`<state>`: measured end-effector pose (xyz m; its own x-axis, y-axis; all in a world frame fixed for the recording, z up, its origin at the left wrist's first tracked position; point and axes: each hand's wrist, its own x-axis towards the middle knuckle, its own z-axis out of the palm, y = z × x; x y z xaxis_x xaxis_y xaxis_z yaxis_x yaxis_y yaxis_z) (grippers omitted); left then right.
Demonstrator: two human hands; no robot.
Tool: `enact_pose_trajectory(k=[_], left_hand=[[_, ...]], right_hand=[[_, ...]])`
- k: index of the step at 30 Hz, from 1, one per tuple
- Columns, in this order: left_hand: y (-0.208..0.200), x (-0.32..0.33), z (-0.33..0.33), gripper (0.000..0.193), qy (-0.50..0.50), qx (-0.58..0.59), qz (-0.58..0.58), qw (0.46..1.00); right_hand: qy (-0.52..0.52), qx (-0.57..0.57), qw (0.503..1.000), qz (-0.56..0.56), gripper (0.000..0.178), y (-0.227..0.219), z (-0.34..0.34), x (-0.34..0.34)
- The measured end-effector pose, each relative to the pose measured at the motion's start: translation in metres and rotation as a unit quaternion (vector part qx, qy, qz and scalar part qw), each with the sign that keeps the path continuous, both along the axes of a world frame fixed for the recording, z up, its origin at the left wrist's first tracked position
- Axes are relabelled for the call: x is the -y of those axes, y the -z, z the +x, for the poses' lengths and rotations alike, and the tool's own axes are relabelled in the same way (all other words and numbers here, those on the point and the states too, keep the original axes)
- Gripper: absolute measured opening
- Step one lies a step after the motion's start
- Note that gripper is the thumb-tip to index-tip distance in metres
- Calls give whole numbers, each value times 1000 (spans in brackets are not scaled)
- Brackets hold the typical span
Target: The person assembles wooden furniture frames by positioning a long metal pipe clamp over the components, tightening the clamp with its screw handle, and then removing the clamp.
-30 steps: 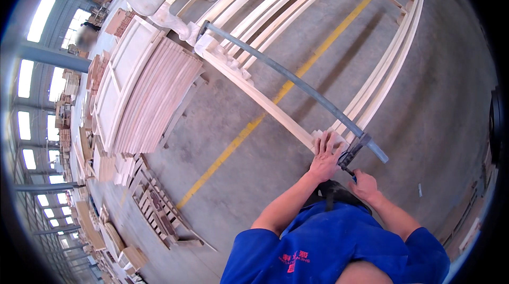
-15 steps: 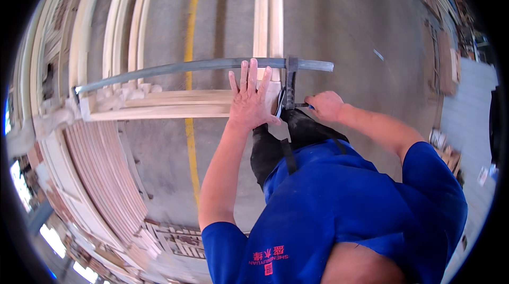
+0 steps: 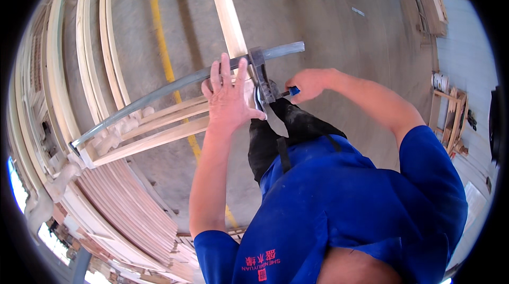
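Note:
A long grey bar clamp [image 3: 154, 98] lies across a pale wooden frame [image 3: 164, 136], its bar slanting from lower left to upper right. My left hand [image 3: 228, 98] rests on the frame's near corner and the bar, fingers spread, thumb pointing toward the dark sliding jaw [image 3: 260, 69]. Just right of that jaw, my right hand [image 3: 310, 85] is closed around the blue-ended screw handle [image 3: 293, 91]. A thin pale flat piece [image 3: 277, 122] shows below the jaw, in front of my black trousers. The clamp's far end [image 3: 75, 149] hooks over the frame's left side.
Several long pale timber pieces [image 3: 87, 56] run along the left. Stacked reddish slats [image 3: 130, 204] lie at lower left. A yellow line [image 3: 160, 29] crosses the grey concrete floor [image 3: 313, 13]. At the right stand a small wooden rack [image 3: 450, 119] and more boards [image 3: 424, 8].
The view has turned, so clamp and frame now slope down to the left. My right hand has shifted up and left, still on the handle. My left hand stays at the corner.

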<state>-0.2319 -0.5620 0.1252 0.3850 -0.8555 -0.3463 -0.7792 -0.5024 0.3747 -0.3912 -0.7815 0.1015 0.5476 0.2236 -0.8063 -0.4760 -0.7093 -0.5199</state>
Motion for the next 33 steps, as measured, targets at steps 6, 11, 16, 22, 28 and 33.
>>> enact_pose_trajectory(k=[6,11,16,22,28,33], left_hand=[[-1,11,1,144,-8,33,10,999],[1,15,-3,150,-6,38,40,998],[-1,20,-8,151,-7,39,68,997],[-3,26,-17,150,-20,35,63,997],[-1,27,-20,150,-29,32,70,997],[7,26,-25,148,-42,34,63,997]], right_hand=[[-26,31,999,-5,35,33,-15,7],[-15,165,976,-140,35,22,-37,-12],[-33,108,993,-13,37,25,-27,10],[-35,207,968,-140,39,28,-49,-11],[17,163,985,-51,35,21,-42,12],[-36,188,974,-119,37,12,-50,-4]])
